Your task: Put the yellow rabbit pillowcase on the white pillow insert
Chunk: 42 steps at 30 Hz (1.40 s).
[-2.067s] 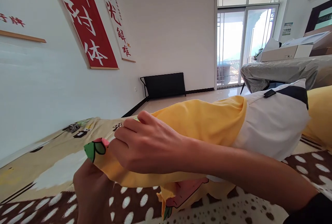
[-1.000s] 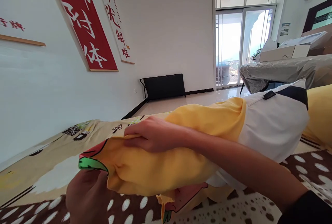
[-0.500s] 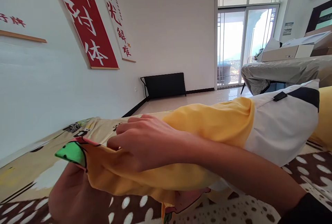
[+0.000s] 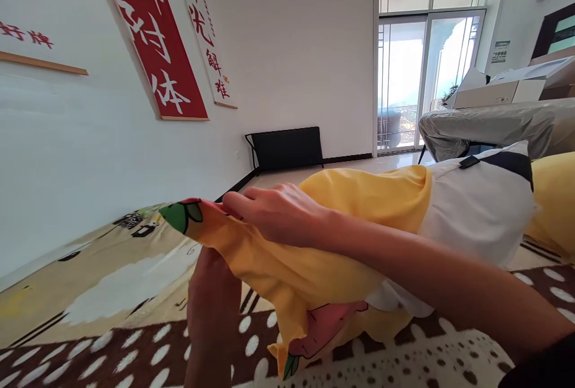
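Observation:
A yellow pillowcase [image 4: 278, 262] with pink and green printed patches lies in front of me, partly drawn over a white pillow [image 4: 471, 208] with a black band at its far end. From above, my right hand [image 4: 278, 208] is closed on the upper edge of the pillowcase, its fingers bent over the cloth. Below the green-tipped corner, my left hand [image 4: 215, 286] holds the pillowcase up from underneath. The left fingers are mostly hidden behind the cloth. Another corner, pink and green, hangs down near the bottom of the view.
Beneath lies a bed cover [image 4: 135, 280] with beige print and a brown, white-dotted border. Another yellow cushion-like thing [image 4: 554, 196] lies at the right. Beyond are a black folded panel [image 4: 287, 147], a plastic-covered table [image 4: 485, 124] with boxes, and glass doors [image 4: 404, 82].
Both hands have moved up and to the right, lifting the pillowcase's green-tipped corner higher. More of the left wrist and of the hanging pink corner shows. The white pillow has shifted slightly left.

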Each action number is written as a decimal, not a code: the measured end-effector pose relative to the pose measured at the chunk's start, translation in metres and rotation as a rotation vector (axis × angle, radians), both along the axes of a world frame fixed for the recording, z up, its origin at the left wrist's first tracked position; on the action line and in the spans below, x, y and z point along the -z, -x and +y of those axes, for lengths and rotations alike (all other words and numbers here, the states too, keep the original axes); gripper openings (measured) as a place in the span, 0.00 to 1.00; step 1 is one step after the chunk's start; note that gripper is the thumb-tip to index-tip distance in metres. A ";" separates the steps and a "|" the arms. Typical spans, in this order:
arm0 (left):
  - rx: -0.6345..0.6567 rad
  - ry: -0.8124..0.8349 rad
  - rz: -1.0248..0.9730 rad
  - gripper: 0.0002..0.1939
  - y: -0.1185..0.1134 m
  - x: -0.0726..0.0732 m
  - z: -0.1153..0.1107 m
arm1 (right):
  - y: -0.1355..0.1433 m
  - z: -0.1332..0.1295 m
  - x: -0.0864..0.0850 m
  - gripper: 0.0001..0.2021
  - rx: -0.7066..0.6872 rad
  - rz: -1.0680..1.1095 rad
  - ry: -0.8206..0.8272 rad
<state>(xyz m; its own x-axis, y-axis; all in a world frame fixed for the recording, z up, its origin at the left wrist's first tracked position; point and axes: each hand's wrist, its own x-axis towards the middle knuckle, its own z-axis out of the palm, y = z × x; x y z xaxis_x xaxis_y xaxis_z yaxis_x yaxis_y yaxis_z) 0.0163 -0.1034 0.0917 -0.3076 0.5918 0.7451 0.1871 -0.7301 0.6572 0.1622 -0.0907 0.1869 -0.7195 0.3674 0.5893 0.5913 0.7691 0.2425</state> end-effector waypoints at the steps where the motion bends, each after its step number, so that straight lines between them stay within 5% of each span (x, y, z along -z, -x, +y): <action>1: 0.056 0.000 0.001 0.33 -0.004 0.001 -0.001 | -0.002 0.003 -0.003 0.09 0.004 0.010 -0.009; 5: 0.111 0.057 -0.014 0.27 -0.021 0.014 -0.001 | -0.006 0.011 -0.014 0.07 0.028 0.089 -0.007; 9: -0.208 0.046 0.132 0.16 -0.038 0.029 0.003 | -0.010 0.014 -0.017 0.06 0.025 0.153 0.027; 12: -0.463 -0.179 0.231 0.20 -0.047 0.032 0.000 | -0.013 0.017 -0.015 0.07 0.039 0.192 0.006; 16: -0.564 -0.298 0.443 0.13 -0.053 0.029 -0.007 | -0.014 0.019 -0.012 0.08 0.103 0.223 -0.040; 22: -0.363 -0.193 0.380 0.05 -0.048 0.032 -0.009 | -0.015 0.023 -0.014 0.09 0.119 0.199 -0.039; 27: 0.108 0.117 -0.114 0.13 -0.029 0.036 0.004 | -0.035 0.026 -0.030 0.11 0.121 0.101 -0.105; 31: 0.434 0.210 -0.357 0.23 -0.014 0.041 0.029 | -0.052 0.022 -0.040 0.10 0.177 -0.053 -0.137; 33: 0.438 0.230 -0.376 0.24 -0.013 0.042 0.038 | -0.054 0.019 -0.042 0.12 0.173 -0.084 -0.183; 39: 0.079 0.121 -0.233 0.18 -0.028 0.040 0.033 | -0.037 -0.004 -0.041 0.13 0.127 -0.111 -0.250; 42: 0.060 0.138 -0.264 0.20 -0.029 0.040 0.031 | -0.022 -0.020 -0.042 0.14 0.091 -0.146 -0.259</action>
<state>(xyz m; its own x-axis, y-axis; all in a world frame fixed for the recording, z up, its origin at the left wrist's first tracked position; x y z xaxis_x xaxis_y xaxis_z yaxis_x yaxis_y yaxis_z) 0.0453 -0.0723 0.0513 -0.4415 0.7046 0.5555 -0.0436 -0.6352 0.7711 0.1840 -0.1112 0.2293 -0.7746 0.2853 0.5645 0.5994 0.6160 0.5111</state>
